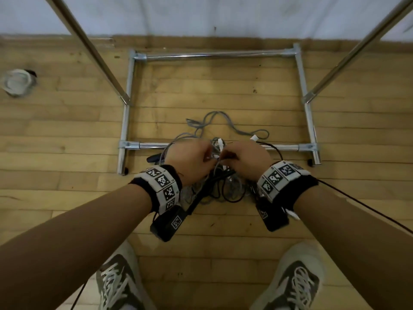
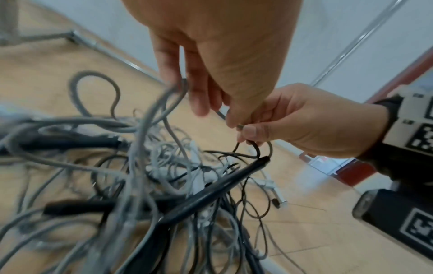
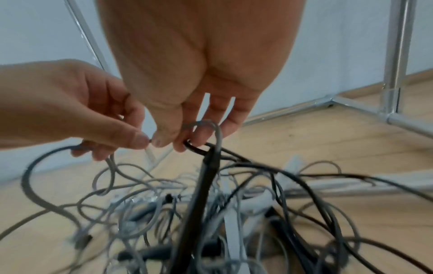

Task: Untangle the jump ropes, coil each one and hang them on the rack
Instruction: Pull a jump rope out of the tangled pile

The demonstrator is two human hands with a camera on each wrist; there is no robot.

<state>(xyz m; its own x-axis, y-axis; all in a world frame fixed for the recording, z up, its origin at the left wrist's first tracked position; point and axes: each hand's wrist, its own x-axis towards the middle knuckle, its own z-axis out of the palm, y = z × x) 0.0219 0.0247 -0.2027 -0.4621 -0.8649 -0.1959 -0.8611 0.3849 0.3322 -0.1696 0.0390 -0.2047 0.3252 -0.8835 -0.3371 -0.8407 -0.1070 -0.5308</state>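
A tangle of grey, white and black jump ropes (image 1: 220,186) lies on the wooden floor at the front bar of the chrome rack (image 1: 214,55). Both hands meet just above it. My left hand (image 1: 211,153) (image 2: 218,115) has a grey rope (image 2: 150,115) looped over its fingers and pinches a strand against the thumb. My right hand (image 1: 225,155) (image 3: 171,144) pinches a thin black rope loop (image 3: 196,149), and a grey strand lies over its fingers. A black handle (image 3: 206,185) (image 2: 222,185) hangs from that loop into the pile. The fingertips of the two hands almost touch.
The rack's base frame surrounds the floor beyond the pile, and two slanted chrome uprights (image 1: 100,63) (image 1: 348,63) rise on either side. More grey rope (image 1: 214,115) trails inside the frame. A white round object (image 1: 16,82) lies far left. My shoes (image 1: 118,285) stand close behind.
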